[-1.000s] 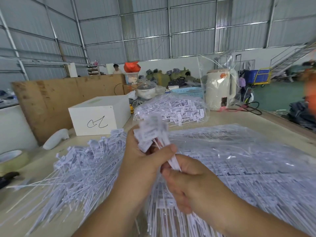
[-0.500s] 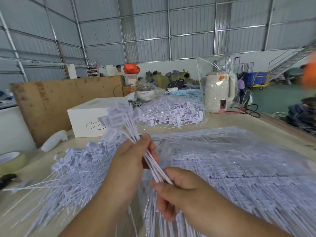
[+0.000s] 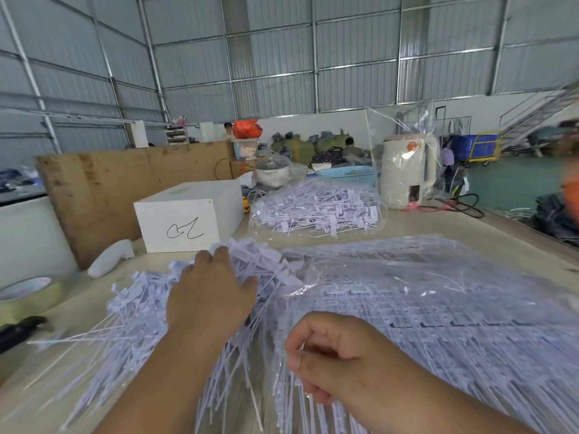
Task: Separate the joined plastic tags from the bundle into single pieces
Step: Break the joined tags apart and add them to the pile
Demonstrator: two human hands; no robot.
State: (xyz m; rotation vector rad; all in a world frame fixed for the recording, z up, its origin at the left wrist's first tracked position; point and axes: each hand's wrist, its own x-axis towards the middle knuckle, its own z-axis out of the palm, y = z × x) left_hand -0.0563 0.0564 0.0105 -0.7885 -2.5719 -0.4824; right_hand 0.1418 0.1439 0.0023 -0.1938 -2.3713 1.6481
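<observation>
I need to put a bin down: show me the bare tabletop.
Bare table lies between the tape roll, white box and loose tags. Another patch sits right of the kettle. The centre is crowded with tags.

I count 2 hands of mine: my left hand (image 3: 210,296) and my right hand (image 3: 338,358). At 12 o'clock sit 1 white box (image 3: 188,219) and 1 bagged batch of tags (image 3: 316,211); at 1 o'clock, 1 kettle (image 3: 407,173); at 9 o'clock, 1 tape roll (image 3: 28,296). Loose tags (image 3: 125,311) are too many to count.
</observation>
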